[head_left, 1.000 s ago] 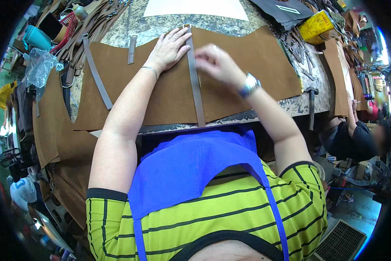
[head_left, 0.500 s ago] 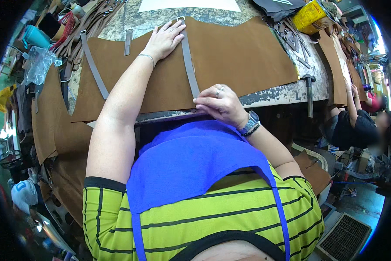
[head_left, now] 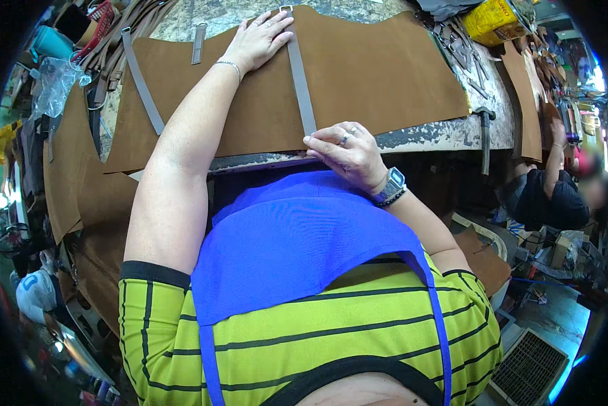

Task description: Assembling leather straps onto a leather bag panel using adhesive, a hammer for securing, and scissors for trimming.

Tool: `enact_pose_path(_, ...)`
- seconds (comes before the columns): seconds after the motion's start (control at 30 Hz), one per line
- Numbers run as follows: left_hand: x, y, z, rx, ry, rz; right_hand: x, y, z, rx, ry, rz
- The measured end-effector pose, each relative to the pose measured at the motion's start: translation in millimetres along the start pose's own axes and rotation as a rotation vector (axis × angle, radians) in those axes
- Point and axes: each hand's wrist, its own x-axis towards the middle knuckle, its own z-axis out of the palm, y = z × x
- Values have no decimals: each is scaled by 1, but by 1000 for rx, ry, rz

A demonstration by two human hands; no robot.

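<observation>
A large brown leather sheet (head_left: 378,74) lies across the workbench. A grey strap (head_left: 300,74) runs down its middle from far edge to near edge. My left hand (head_left: 258,40) presses flat on the sheet beside the strap's far end, fingers spread. My right hand (head_left: 348,152) rests on the strap's near end at the bench edge, fingertips pinching it down. A watch sits on my right wrist, a thin bracelet on my left.
Two more grey straps (head_left: 141,81) lie on the sheet at the left. More brown leather pieces (head_left: 67,169) hang at the left. A yellow box (head_left: 497,17) and tools (head_left: 483,135) sit at the right. Another person (head_left: 554,196) sits at the right.
My right hand slid down the strap from near its far end to the bench's near edge. My left hand stayed at the far end.
</observation>
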Motion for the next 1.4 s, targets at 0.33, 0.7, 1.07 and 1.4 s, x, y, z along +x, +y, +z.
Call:
enact_pose_path(0.33, -1, 5, -6, 31, 18, -7, -12, -1, 13, 54, -49, -39)
enact_pose_path(0.7, -5, 8, -8, 30, 20, -12, -11, 3, 8, 14, -85, 18)
enact_pose_path(1.07, -5, 7, -4, 45, 40, -10, -14, 1, 6, 31, -56, 39)
enact_pose_path(1.4, -3, 3, -6, 26, 39, 1, -13, 2, 10, 50, -122, 73)
